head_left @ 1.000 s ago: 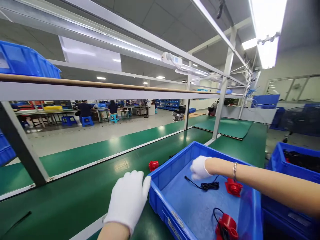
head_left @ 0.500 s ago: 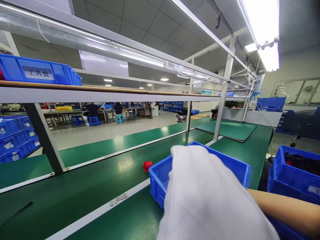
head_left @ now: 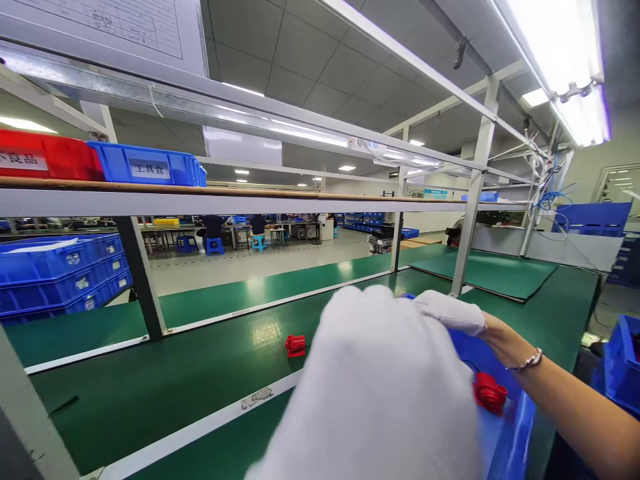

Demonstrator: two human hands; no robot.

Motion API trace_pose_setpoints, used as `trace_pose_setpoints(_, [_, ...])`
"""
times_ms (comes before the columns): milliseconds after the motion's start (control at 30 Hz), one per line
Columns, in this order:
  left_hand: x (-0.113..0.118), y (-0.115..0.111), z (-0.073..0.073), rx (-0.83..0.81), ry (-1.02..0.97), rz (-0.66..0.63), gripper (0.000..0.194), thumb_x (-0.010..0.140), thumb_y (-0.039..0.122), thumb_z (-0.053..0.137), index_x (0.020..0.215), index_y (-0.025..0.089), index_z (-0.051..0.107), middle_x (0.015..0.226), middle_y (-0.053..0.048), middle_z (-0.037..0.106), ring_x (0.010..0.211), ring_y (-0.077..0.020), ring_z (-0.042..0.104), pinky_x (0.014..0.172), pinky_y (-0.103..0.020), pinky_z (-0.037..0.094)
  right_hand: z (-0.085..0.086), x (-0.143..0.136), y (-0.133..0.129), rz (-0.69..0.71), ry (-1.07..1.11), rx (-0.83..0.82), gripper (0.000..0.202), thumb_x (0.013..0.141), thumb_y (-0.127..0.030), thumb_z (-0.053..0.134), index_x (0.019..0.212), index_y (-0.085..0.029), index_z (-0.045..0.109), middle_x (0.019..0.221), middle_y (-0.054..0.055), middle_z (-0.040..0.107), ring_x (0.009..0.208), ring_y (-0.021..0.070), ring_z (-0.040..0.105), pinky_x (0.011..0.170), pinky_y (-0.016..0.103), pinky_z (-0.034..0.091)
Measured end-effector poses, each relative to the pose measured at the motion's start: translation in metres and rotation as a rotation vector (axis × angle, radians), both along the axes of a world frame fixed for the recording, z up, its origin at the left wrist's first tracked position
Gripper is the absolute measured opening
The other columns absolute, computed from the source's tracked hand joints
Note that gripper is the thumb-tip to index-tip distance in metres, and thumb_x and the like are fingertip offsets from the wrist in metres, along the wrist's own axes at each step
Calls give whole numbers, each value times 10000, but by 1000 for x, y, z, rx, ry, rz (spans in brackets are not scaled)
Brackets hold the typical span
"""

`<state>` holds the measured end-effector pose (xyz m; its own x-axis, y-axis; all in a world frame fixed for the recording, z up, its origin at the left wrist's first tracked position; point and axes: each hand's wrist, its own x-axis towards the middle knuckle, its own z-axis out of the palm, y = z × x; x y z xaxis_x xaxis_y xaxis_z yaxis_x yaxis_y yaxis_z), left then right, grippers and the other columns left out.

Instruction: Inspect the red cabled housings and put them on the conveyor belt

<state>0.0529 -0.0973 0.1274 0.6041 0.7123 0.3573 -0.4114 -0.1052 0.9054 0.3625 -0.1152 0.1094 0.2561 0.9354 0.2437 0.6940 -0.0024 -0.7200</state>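
Observation:
My left hand [head_left: 385, 373], in a white glove, fills the lower middle of the view, seen from the back. Its knuckles are bent and the fingers curl away out of sight; anything in them is hidden. Beyond it, my right hand [head_left: 453, 312] is also gloved, above the blue bin [head_left: 523, 427], with its fingers bent behind the left hand. What it grips cannot be made out. Inside the bin lies a red plastic part [head_left: 490, 393] by a dark cable. Another red plastic part [head_left: 295, 345] rests on the green bench [head_left: 210, 380], left of my left hand.
A shelf [head_left: 280, 202] crosses above the bench, carrying a red bin [head_left: 47, 157] and a blue toolbox bin [head_left: 150, 165]. White posts [head_left: 475, 220] rise from the bench. More blue bins stand at left [head_left: 60, 273] and right [head_left: 623, 367]. A black strip [head_left: 64, 405] lies at left.
The view has turned left. My right hand has come into sight beside my left, and the left glove's knuckles now show. A red part inside the bin has become visible.

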Motion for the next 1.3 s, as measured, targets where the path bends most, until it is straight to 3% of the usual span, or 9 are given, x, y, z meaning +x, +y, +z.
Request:
trace_pose_setpoints(67, [7,8,13,477,296,155,299,793,524,683,721,236,646,957,-128,660,1257,-436,481,1085,-607,302,-6,-6,17,136,93,-65,567,873,-640,474,567,-173,375,517,-60,346,491,45,329,501,195,289])
trace_pose_setpoints(133, [14,29,4,756,593,297,264,804,452,669,910,213,705,963,-123,674,1171,-452,535,1055,-664,279,-16,-16,34,210,182,-98,569,830,-714,420,607,-204,301,519,-74,289,477,53,255,466,209,232])
trace_pose_setpoints(267, [24,80,-62,491,572,308,702,872,563,539,1428,152,414,1355,-187,548,1136,-334,584,1008,-510,428,-35,-48,57,273,266,-123,592,791,-772,395,646,-217,248,533,-82,248,458,61,206,437,212,188])
trace_pose_setpoints(367, [36,94,-109,233,359,153,849,867,650,525,1477,109,287,1457,-228,444,1260,-295,521,1088,-437,397,-43,-73,59,319,249,-128,619,827,-777,407,624,-201,304,536,-62,303,477,70,263,469,218,239])
trace_pose_setpoints(467, [55,87,-130,5,106,166,750,889,676,494,1401,137,387,1393,-181,524,1289,-257,505,1133,-403,365,-51,-92,53,294,183,-55,615,891,-740,383,622,-187,368,567,-35,377,545,96,344,550,238,306])
trace_pose_setpoints(700, [72,75,-138,-414,-207,246,658,908,728,378,1177,177,616,1187,-87,657,1223,-227,553,1138,-338,361,-85,-112,45,98,-183,-71,474,929,-675,369,983,-229,519,799,12,641,713,188,587,676,292,400])
trace_pose_setpoints(933, [66,67,-147,-281,-143,462,477,956,654,348,1164,261,521,1093,-32,619,1113,-184,554,1012,-266,432,-102,-127,45,201,-189,-100,435,892,-634,446,1057,-240,527,969,44,693,805,233,655,707,319,457])
trace_pose_setpoints(1133, [64,62,-147,-354,-353,288,420,994,567,343,1199,260,544,1081,-25,630,1019,-176,580,949,-264,449,-105,-133,30,84,-397,169,323,811,-481,637,1030,-252,571,823,-10,706,685,194,673,622,288,492])
trace_pose_setpoints(1300, [60,59,-143,-396,-611,6,469,979,584,335,1121,222,598,876,-23,544,788,-150,516,769,-261,449,-105,-142,17,99,-609,507,523,709,-394,771,1161,-290,528,833,-31,714,652,182,679,575,270,513])
